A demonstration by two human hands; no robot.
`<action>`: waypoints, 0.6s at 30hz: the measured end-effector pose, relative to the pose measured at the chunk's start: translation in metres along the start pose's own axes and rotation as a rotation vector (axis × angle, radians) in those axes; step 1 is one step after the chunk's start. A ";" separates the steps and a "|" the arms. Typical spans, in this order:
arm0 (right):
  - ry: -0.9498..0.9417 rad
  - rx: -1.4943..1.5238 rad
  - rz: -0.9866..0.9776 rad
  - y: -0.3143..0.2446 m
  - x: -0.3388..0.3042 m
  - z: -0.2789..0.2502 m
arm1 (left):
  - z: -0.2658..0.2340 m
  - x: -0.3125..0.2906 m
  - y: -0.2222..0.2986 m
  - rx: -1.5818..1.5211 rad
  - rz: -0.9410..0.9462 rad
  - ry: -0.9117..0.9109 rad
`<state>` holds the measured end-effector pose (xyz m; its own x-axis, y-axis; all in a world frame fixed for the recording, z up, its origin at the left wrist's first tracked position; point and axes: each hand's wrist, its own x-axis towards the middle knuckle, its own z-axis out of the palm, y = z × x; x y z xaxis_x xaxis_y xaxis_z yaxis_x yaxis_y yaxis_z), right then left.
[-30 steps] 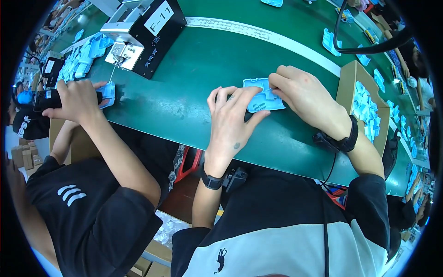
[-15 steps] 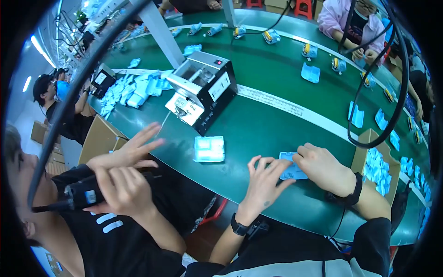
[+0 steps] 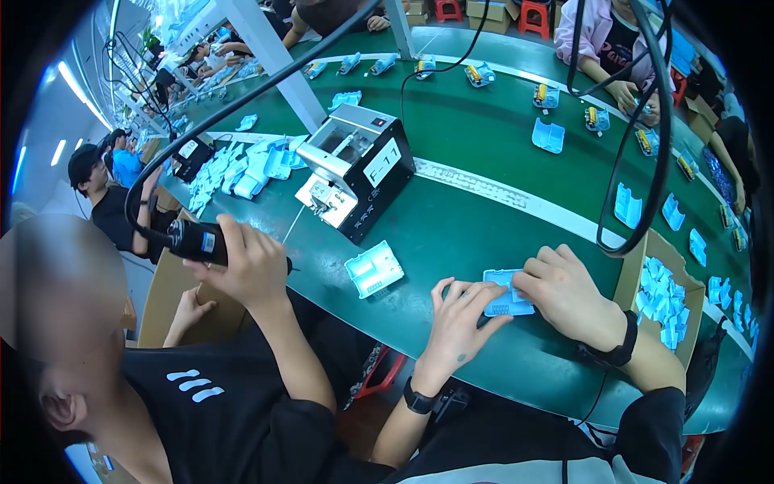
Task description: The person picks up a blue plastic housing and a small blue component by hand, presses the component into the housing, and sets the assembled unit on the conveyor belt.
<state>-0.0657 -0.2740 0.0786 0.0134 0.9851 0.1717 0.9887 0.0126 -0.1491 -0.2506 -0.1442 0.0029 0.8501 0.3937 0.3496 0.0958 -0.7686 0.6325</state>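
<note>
My left hand point(image 3: 453, 329), fingers parted, and right hand point(image 3: 567, 292), fingertips bunched, their grip hidden, meet over a vented blue plastic shell point(image 3: 510, 305) near the green workbench's point(image 3: 459, 222) near edge. Farther off: another blue half-shell point(image 3: 375, 270), then a black-and-silver screw feeder point(image 3: 372, 181).

Green bench point(image 3: 459, 206), blue shells point(image 3: 506, 306), black machine point(image 3: 379, 189)

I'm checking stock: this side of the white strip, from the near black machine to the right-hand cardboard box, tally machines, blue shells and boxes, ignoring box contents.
Black machine: 1
Blue shells: 2
Cardboard box: 1
Total: 4
</note>
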 end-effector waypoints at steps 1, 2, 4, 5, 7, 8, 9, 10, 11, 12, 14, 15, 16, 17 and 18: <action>0.000 0.002 0.000 0.002 -0.002 0.006 | -0.001 0.000 0.000 0.002 -0.006 -0.001; -0.003 0.003 0.001 0.004 -0.004 0.013 | 0.000 0.000 0.001 0.000 -0.004 -0.003; -0.007 0.005 0.003 0.005 -0.007 0.019 | 0.001 0.000 0.001 -0.002 0.009 0.006; -0.007 0.001 -0.009 0.005 -0.007 0.021 | 0.001 0.000 0.001 -0.004 0.015 0.011; -0.006 -0.004 -0.037 0.005 -0.006 0.022 | 0.000 0.001 0.001 -0.004 0.014 0.009; -0.006 -0.002 -0.039 0.005 -0.006 0.022 | -0.001 0.001 0.001 -0.004 0.014 0.010; -0.014 0.027 -0.025 0.005 -0.006 0.022 | -0.001 0.001 0.001 -0.003 0.013 0.010; -0.021 0.057 -0.010 0.005 -0.006 0.022 | -0.001 0.000 0.001 -0.003 0.011 0.010; -0.028 0.086 0.005 0.006 -0.006 0.021 | -0.001 0.000 0.001 -0.004 0.012 0.011; -0.029 0.086 0.004 0.005 -0.005 0.020 | -0.001 -0.001 0.000 -0.006 0.014 0.013; 0.002 0.169 0.021 0.004 -0.003 0.017 | 0.000 -0.002 0.000 -0.008 0.015 0.014; 0.018 0.212 0.031 0.004 -0.003 0.016 | 0.000 -0.002 0.000 -0.007 0.016 0.016; 0.016 0.214 0.033 0.003 -0.003 0.017 | 0.000 -0.002 0.000 -0.007 0.016 0.018; 0.010 0.227 0.032 0.003 -0.004 0.017 | 0.000 -0.002 0.001 -0.007 0.016 0.020; 0.003 0.240 0.033 0.002 -0.005 0.018 | 0.000 -0.002 0.001 -0.010 0.014 0.018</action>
<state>-0.0660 -0.2754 0.0598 0.0457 0.9850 0.1662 0.9238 0.0216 -0.3822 -0.2519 -0.1457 0.0025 0.8419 0.3920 0.3708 0.0789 -0.7692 0.6341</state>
